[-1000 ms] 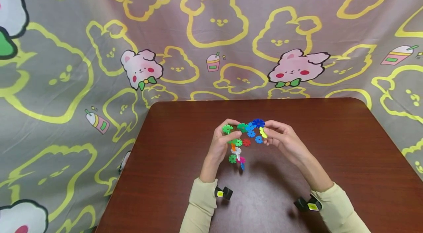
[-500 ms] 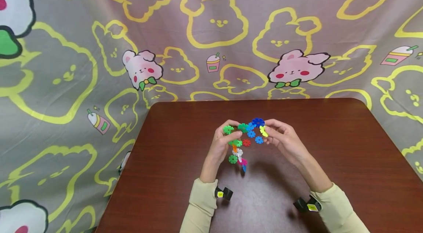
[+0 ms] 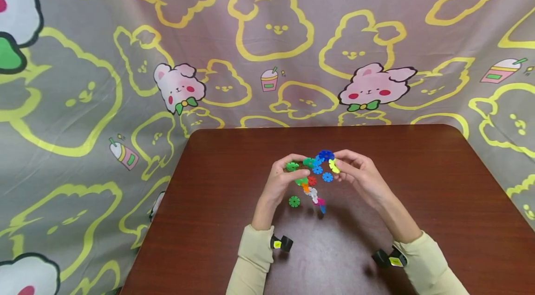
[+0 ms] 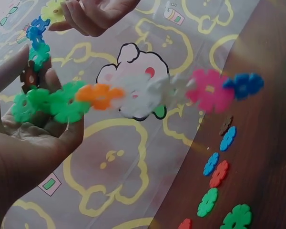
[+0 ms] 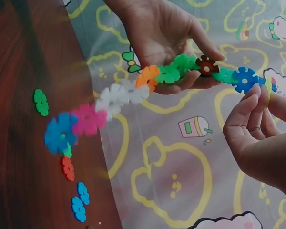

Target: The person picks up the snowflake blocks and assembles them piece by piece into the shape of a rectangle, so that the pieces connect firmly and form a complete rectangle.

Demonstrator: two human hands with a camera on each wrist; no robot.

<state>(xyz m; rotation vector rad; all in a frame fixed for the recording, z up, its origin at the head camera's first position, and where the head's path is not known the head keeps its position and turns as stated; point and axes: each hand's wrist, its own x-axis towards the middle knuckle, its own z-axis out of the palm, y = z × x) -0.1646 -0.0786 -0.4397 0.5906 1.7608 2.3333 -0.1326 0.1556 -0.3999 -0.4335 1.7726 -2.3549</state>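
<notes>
A chain of interlocking plastic snowflake discs (image 5: 169,74) stretches between both hands above the table. My left hand (image 3: 277,181) holds its middle, thumb and fingers around a brown disc (image 5: 207,66) and neighbouring green ones. My right hand (image 3: 365,176) pinches a yellow disc (image 3: 333,166) at one end, beside a dark blue disc (image 3: 326,155). From the left hand hangs the free end: an orange disc (image 4: 101,96), white discs (image 4: 138,95), a pink disc (image 4: 209,89) and a blue disc (image 4: 245,86). The left fingers partly hide the green section.
Loose discs lie on the brown table (image 3: 234,160): a green disc (image 3: 294,201), a red disc (image 3: 312,180), blue discs (image 3: 328,177) and a small brown disc (image 4: 226,125). A patterned cloth (image 3: 292,30) hangs behind the table's far edge.
The chain's free end has swung to the right, away from the loose green disc, as the left fingers shifted slightly. My right hand has stayed almost still, pinching the yellow disc.
</notes>
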